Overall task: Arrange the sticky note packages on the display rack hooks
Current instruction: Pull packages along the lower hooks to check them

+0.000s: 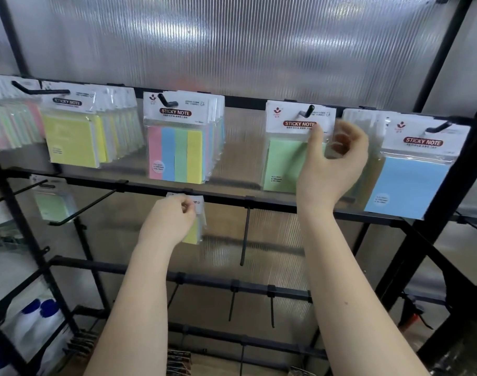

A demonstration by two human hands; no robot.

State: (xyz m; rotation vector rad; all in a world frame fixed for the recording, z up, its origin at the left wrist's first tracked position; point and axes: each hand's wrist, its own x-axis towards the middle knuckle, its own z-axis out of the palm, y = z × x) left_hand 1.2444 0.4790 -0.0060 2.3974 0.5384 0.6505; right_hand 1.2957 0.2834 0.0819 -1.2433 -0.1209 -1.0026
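Observation:
Sticky note packages hang on black hooks along the rack's top bar (245, 103): yellow ones (71, 137), striped multicolour ones (174, 156), a green one (283, 164) and blue ones (408, 183). My right hand (332, 164) is raised at the green package's right edge, thumb on its white header and fingers curled behind, pinching it as it hangs on its hook (306, 111). Lower, by the second bar (226, 199), my left hand (169, 221) pinches a yellow sticky note package (196, 232) by its header. The image is blurred there.
Bare hooks jut from the second bar (244, 234) and third bar (272, 308). A long empty hook (82, 210) and a pale green package (52, 204) hang at the lower left. Pink-green packages (9, 128) fill the far left. Black rack posts (454, 185) frame the right side.

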